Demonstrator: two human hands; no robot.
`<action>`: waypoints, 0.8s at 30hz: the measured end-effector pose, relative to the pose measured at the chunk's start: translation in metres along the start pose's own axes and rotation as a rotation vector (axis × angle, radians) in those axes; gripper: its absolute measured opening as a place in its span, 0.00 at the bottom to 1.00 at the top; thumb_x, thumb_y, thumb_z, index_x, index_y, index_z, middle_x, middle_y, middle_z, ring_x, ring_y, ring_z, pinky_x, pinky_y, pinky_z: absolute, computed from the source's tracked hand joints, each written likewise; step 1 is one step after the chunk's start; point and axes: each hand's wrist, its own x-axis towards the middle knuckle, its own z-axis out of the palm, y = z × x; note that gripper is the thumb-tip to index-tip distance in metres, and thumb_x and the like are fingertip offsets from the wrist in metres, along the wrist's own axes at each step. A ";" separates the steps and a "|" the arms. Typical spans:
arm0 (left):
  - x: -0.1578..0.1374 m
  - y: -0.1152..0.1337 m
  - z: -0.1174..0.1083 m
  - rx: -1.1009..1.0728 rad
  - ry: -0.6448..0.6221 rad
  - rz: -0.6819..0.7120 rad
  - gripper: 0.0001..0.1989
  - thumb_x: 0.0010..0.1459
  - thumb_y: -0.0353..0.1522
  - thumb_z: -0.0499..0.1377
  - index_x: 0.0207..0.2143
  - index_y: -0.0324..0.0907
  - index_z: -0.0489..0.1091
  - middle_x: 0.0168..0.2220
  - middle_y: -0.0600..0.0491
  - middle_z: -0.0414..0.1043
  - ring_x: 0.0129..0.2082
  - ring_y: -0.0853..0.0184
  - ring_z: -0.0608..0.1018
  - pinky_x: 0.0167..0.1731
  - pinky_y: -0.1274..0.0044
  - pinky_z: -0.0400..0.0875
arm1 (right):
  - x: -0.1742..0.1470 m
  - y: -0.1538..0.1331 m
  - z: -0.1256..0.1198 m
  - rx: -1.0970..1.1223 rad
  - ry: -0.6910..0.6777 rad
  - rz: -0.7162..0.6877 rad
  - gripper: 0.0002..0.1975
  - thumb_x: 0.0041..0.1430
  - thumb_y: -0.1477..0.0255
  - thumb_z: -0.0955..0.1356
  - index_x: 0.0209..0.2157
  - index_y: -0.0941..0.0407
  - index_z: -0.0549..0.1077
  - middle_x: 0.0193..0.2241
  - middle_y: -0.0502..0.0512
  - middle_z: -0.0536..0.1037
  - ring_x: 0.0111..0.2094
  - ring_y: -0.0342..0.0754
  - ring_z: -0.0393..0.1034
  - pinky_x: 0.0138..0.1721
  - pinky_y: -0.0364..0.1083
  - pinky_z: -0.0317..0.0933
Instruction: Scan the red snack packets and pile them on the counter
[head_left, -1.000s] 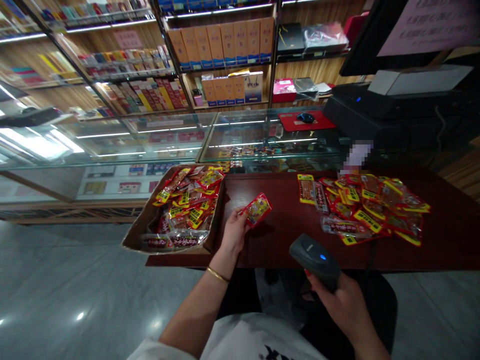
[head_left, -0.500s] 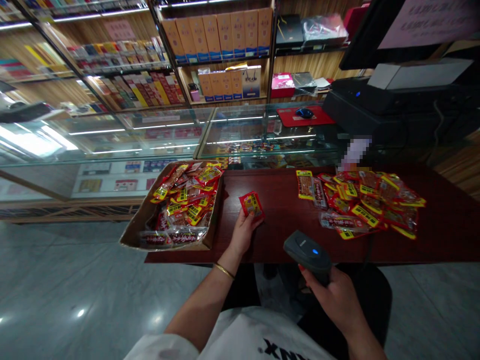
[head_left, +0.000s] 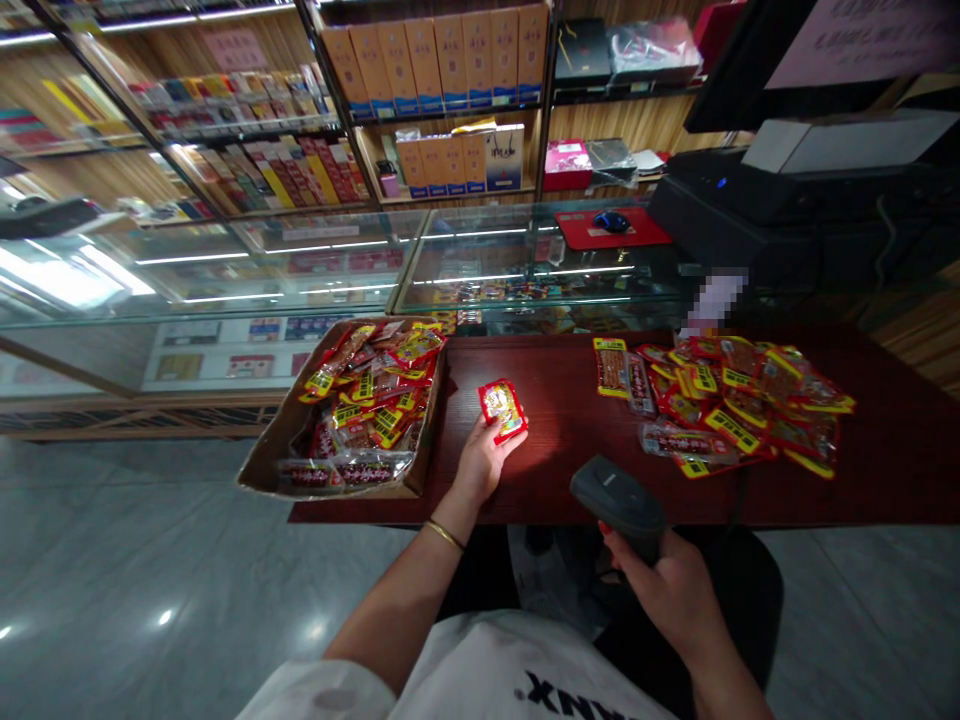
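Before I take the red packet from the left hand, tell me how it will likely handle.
The red packet is probably light, being small and held near its lower edge by the left hand. Its glossy wrapper may be slippery. The flat red border suggests a pouch that could flex, though its contents' stiffness can't be told.

Holds a brightly lit packet [head_left: 503,410] in the left hand [head_left: 482,462] — grips a scanner [head_left: 619,503] in the right hand [head_left: 681,592], pointed toward it. Has a cardboard box [head_left: 426,462] of packets to the left on the red-brown table [head_left: 551,375], a packet pile [head_left: 739,405] to the right.
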 end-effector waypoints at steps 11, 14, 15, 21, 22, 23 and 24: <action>-0.003 0.006 0.002 0.024 -0.001 -0.021 0.20 0.57 0.36 0.64 0.51 0.43 0.71 0.50 0.45 0.77 0.51 0.57 0.79 0.55 0.57 0.70 | 0.003 -0.006 -0.004 -0.017 0.017 0.005 0.19 0.57 0.51 0.69 0.32 0.53 0.80 0.24 0.57 0.84 0.31 0.59 0.82 0.35 0.51 0.74; -0.002 0.001 0.009 0.051 0.015 -0.046 0.18 0.58 0.36 0.63 0.50 0.43 0.72 0.49 0.46 0.77 0.49 0.58 0.79 0.52 0.59 0.73 | 0.003 -0.007 -0.007 0.019 0.054 0.031 0.20 0.57 0.51 0.69 0.33 0.54 0.80 0.23 0.57 0.83 0.29 0.58 0.82 0.31 0.49 0.74; 0.001 -0.002 0.015 0.071 0.010 -0.077 0.17 0.57 0.35 0.63 0.49 0.43 0.73 0.49 0.47 0.77 0.47 0.59 0.79 0.51 0.59 0.74 | 0.003 -0.007 -0.008 0.036 0.069 0.040 0.20 0.57 0.51 0.69 0.33 0.54 0.80 0.23 0.56 0.83 0.28 0.58 0.81 0.30 0.49 0.74; 0.054 -0.049 0.097 0.316 -0.112 -0.232 0.12 0.54 0.32 0.63 0.43 0.40 0.73 0.39 0.48 0.78 0.34 0.65 0.80 0.41 0.66 0.78 | -0.004 -0.004 -0.020 0.046 0.167 0.082 0.21 0.54 0.50 0.69 0.32 0.54 0.80 0.22 0.55 0.83 0.24 0.55 0.80 0.29 0.47 0.73; 0.066 -0.057 0.114 0.349 -0.131 -0.233 0.11 0.54 0.31 0.63 0.41 0.40 0.73 0.37 0.47 0.78 0.33 0.65 0.79 0.40 0.67 0.78 | -0.005 -0.003 -0.021 0.044 0.178 0.090 0.21 0.54 0.49 0.69 0.32 0.54 0.80 0.21 0.55 0.83 0.23 0.55 0.79 0.29 0.47 0.73; 0.079 -0.064 0.131 0.375 -0.155 -0.236 0.10 0.54 0.31 0.62 0.40 0.39 0.73 0.36 0.47 0.78 0.31 0.65 0.79 0.40 0.66 0.77 | -0.007 -0.002 -0.022 0.044 0.185 0.102 0.21 0.54 0.49 0.70 0.31 0.54 0.80 0.21 0.55 0.83 0.23 0.55 0.79 0.28 0.47 0.73; 0.090 -0.070 0.146 0.398 -0.184 -0.235 0.09 0.54 0.30 0.62 0.38 0.38 0.74 0.35 0.46 0.78 0.31 0.64 0.79 0.40 0.65 0.77 | -0.008 -0.002 -0.022 0.046 0.191 0.119 0.21 0.53 0.49 0.70 0.31 0.54 0.80 0.20 0.55 0.82 0.22 0.55 0.79 0.26 0.46 0.72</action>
